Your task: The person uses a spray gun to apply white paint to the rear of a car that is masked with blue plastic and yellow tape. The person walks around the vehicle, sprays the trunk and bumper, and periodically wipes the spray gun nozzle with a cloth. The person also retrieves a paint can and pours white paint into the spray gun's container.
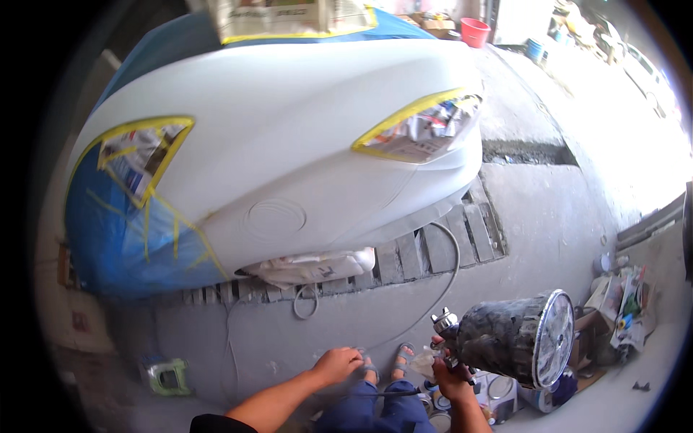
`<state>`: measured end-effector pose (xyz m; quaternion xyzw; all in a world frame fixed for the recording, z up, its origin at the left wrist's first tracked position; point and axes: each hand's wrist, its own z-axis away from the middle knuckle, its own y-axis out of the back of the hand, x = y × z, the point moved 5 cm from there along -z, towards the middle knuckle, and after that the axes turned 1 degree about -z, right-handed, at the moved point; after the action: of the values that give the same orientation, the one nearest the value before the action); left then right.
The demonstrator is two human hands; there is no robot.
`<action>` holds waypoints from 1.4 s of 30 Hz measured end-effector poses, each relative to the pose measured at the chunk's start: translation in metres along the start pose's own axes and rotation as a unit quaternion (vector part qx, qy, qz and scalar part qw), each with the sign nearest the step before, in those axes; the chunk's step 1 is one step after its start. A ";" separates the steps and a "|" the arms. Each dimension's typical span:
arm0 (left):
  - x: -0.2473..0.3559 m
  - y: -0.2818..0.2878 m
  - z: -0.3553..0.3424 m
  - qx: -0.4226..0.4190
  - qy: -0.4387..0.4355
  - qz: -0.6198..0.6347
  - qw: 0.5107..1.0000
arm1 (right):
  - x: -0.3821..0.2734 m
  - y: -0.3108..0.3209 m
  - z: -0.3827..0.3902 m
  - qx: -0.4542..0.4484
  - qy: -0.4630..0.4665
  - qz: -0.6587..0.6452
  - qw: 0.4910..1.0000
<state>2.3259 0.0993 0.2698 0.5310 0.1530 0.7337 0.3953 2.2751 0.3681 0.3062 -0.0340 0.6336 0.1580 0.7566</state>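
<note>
In my right hand (451,379) is a spray gun (447,328) with a large, paint-smeared cylindrical cup (505,339). A dark hose (390,394) runs below it across my legs. My left hand (337,364) is curled closed beside it, and whatever it may hold is hidden. In front of me a white car front (289,144) has newspaper-and-yellow-tape patches over both lamp openings (141,155) (419,126), blue sheeting (123,238) at the left corner and a wrapped piece (310,267) beneath.
My feet stand on grey floor beside a slatted grate (411,256) crossed by a thin hose (455,238). Paper, boxes and cans (621,303) crowd the right. A green-framed object (170,375) lies lower left. A red bucket (474,32) stands at the back by a bright doorway.
</note>
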 end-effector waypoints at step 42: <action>0.047 0.230 0.302 0.354 -0.434 0.298 0.773 | -0.196 -0.247 0.156 -0.197 0.085 -0.171 0.962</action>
<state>2.4961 -0.0721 0.5669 0.9145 0.0482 0.4002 -0.0341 2.4633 0.1351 0.4900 -0.3033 0.6370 0.1447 0.6937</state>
